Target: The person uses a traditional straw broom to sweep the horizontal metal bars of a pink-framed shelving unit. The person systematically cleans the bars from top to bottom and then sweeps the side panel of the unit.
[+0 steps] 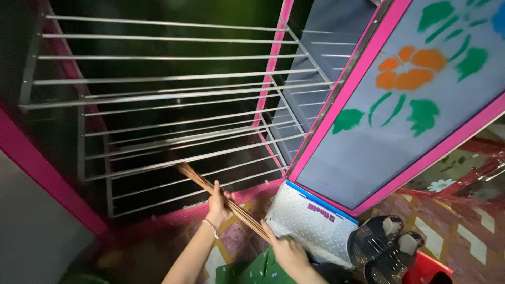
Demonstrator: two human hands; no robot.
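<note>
1. Head view, hands: I see my left hand [216,206] clenched around a thin bundle of brown sticks [223,200] near its middle, with a bracelet on that wrist. My right hand [286,251] grips the same bundle lower down, at the end nearest me. I judge that two grips spread along the length keep so long and limp a bundle from sagging and let me aim its far tip.

2. Head view, the bundle: it runs on a slant from my right hand up and leftward, and its blurred tip lies against the lower bars of the metal rack [173,126]. The tip is too smeared to tell whether it passes between the bars or only touches them.

3. Head view, the rack: its steel rods sit in tiers inside a dark cabinet with a pink frame [39,173]. The cabinet door [400,105], grey with a painted orange flower and green leaves, stands swung open to the right, which leaves the shelves reachable.

4. Head view, the floor: a white embossed panel [307,221] leans just beside my right hand, under the door. A pair of black sandals [384,247] lies to its right on the patterned floor [473,231].
</note>
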